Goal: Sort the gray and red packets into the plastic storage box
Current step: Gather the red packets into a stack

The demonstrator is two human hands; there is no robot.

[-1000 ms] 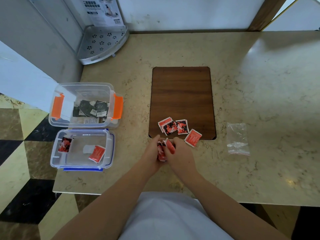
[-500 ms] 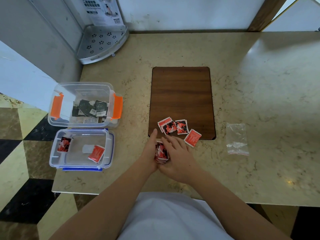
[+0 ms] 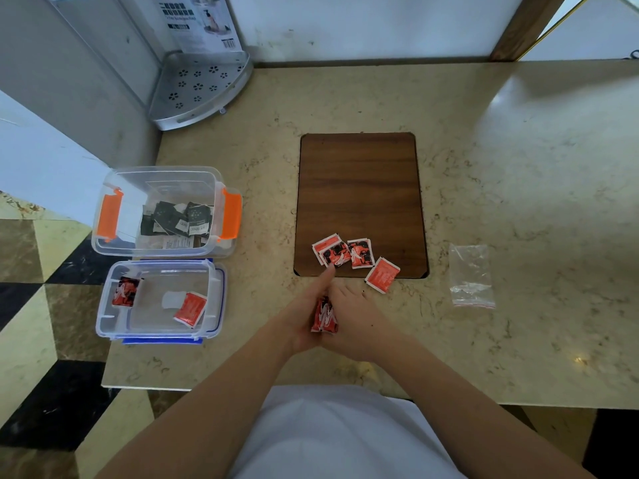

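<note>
A small stack of red packets (image 3: 324,316) is pressed between my left hand (image 3: 300,316) and my right hand (image 3: 359,323), just in front of the wooden board (image 3: 359,188). Several loose red packets (image 3: 345,252) lie on the board's near edge, and one more red packet (image 3: 382,274) rests half off it. At the left, the clear box with orange latches (image 3: 110,212) holds gray packets (image 3: 176,219). Nearer me, the blue-trimmed clear box (image 3: 214,299) holds two red packets (image 3: 190,309).
An empty clear zip bag (image 3: 472,276) lies right of the board. A metal corner shelf (image 3: 200,88) stands at the back left. The counter's left edge drops to a checkered floor beside the boxes.
My hands have squared the gathered red packets into a stack held upright between them. My left thumb now stretches toward the loose packets on the board.
</note>
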